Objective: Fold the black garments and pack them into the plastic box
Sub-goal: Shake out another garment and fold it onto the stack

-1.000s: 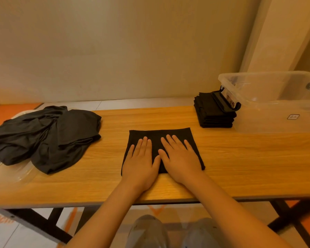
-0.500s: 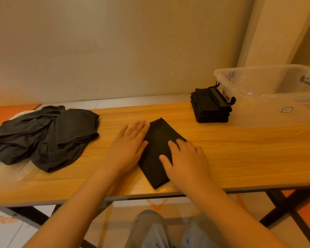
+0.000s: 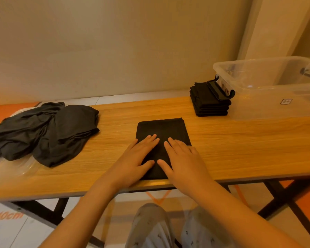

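While left hand & right hand, fingers straight, cover its lower half, folded black garment lies flat, rectangular, center frame.

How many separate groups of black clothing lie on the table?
3. A loose heap at the left; one folded garment in the middle; a folded stack beside the plastic box. Pieces inside heap and stack may be hidden.

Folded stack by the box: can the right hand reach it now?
Probably yes: only bare table lies between the right hand and the folded stack, though a latch on the box overhangs it.
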Demonstrator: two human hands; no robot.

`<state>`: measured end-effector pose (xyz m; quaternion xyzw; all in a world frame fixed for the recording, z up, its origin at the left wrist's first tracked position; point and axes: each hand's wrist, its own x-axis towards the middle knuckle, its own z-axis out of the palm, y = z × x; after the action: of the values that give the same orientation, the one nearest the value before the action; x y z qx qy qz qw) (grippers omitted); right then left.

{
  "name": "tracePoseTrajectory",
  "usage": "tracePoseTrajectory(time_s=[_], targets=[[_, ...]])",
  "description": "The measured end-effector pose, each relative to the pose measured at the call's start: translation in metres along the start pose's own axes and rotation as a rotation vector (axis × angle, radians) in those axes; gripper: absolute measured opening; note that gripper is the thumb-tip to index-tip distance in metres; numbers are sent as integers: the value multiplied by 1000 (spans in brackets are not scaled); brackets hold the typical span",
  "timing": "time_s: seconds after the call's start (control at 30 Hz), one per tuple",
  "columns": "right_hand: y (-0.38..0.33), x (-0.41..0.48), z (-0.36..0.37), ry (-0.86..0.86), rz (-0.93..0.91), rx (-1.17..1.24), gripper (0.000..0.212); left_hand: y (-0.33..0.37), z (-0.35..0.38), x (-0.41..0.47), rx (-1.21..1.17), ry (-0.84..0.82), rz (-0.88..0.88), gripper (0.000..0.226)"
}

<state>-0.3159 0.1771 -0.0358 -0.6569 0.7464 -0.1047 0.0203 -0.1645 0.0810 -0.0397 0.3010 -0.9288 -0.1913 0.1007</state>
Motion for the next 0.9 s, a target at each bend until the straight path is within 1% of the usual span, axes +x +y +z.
tracePoseTrajectory(time_s=[0.07, 0.13, 0.17, 0.23, 0.3, 0.4, 0.5, 0.57, 0.67, 0.77, 0.8, 0.9], targets=[[4, 3, -2, 30, -75, 35, 63, 6, 7, -7, 10, 47, 50, 67], [10, 4, 0, -50, -139, 60, 68, 8, 12, -16, 49, 43, 52, 76], [13, 2, 2, -94, -164, 47, 74, 6, 13, -20, 76, 26, 45, 81], [20, -3, 3, -130, -200, 13, 91, 2, 14, -27, 143, -1, 55, 92], [26, -6, 4, -148, -224, -1, 97, -1, 16, -31, 230, -20, 85, 100], [28, -13, 9, -105, -294, -60, 99, -4, 25, -37, 291, 34, 129, 90], [30, -20, 15, -43, -342, -45, 89, -5, 31, -47, 279, 99, 155, 76], [34, -22, 14, -62, -378, -34, 86, -8, 28, -53, 260, 100, 186, 70], [43, -26, 11, -79, -440, -9, 82, -10, 25, -59, 260, 69, 228, 67], [50, -32, 9, -77, -479, 40, 72, -11, 24, -68, 220, 96, 239, 62], [54, -35, 9, -57, -480, 66, 69, -12, 24, -71, 205, 111, 237, 59], [66, -45, 14, 92, -474, 100, 64, -16, 25, -83, 165, 162, 227, 52]])
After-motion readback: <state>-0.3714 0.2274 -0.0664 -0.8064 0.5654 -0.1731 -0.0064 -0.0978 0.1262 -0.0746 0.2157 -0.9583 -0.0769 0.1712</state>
